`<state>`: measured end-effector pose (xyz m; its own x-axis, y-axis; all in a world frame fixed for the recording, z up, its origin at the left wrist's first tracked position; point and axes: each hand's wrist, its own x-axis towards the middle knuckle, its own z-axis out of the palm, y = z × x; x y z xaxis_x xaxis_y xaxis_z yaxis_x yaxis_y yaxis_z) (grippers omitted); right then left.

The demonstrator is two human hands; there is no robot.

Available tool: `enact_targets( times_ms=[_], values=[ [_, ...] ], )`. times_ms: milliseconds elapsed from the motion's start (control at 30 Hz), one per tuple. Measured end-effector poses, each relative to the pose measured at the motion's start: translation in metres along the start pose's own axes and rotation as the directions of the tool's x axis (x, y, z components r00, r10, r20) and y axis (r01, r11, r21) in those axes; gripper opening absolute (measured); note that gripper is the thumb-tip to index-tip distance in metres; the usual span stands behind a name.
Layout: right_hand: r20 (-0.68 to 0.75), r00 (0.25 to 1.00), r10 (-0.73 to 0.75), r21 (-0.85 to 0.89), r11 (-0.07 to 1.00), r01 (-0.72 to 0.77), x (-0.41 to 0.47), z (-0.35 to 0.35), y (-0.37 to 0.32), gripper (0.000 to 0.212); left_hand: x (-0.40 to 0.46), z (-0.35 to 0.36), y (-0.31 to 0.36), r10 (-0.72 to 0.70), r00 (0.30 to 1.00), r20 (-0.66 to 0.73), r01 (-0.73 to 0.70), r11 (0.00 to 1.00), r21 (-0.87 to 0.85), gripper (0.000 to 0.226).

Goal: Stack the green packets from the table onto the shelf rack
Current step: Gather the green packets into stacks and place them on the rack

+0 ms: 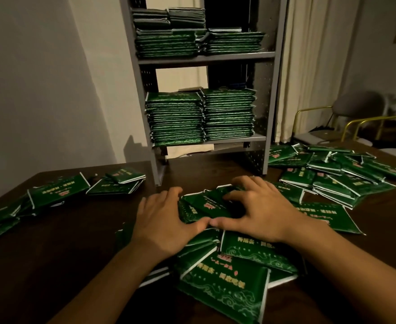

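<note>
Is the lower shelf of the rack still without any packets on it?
No, the lower shelf of the grey rack already carries two tall stacks of green packets side by side.

Left grip (162,220), right grip (255,210) curled, thumbs touching

Dim indoor scene with a warm, low cast. The wall (40,78) is lit in a slanted band and falls into shadow on its right. The dark table (52,265) swallows detail. Wide-angle bending tilts the shelf rack (204,59) uprights and stretches the corners. Both hands (166,220) show slight softness; print on the nearest packets (222,288) is smeared.
</note>
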<state>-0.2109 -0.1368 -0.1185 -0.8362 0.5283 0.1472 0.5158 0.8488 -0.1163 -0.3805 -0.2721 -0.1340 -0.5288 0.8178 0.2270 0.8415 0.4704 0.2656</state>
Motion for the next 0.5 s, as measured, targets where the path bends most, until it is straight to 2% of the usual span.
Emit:
enact_targets(
  times_ms=[100, 300, 400, 500],
  values=[
    [-0.019, 1.0, 0.001, -0.04, 0.999, -0.002, 0.0, 0.002, -0.004, 0.074, -0.003, -0.001, -0.001, -0.011, 1.0, -0.005, 0.011, 0.999, -0.049, 0.099],
    [-0.127, 0.986, -0.106, -0.039, 0.994, 0.102, -0.004, 0.0, -0.01, 0.034, -0.006, -0.001, -0.018, -0.024, 0.999, 0.03, 0.034, 0.926, -0.377, 0.05],
    [-0.193, 0.977, -0.086, 0.041, 0.995, 0.095, -0.009, -0.001, -0.012, 0.025, -0.008, 0.003, -0.023, 0.001, 1.0, 0.0, -0.001, 0.929, -0.371, 0.038],
    [-0.279, 0.96, -0.001, 0.191, 0.98, 0.056, -0.011, -0.005, -0.011, 0.023, -0.01, 0.002, -0.023, 0.024, 1.0, -0.019, -0.029, 0.942, -0.334, 0.038]
  ],
)
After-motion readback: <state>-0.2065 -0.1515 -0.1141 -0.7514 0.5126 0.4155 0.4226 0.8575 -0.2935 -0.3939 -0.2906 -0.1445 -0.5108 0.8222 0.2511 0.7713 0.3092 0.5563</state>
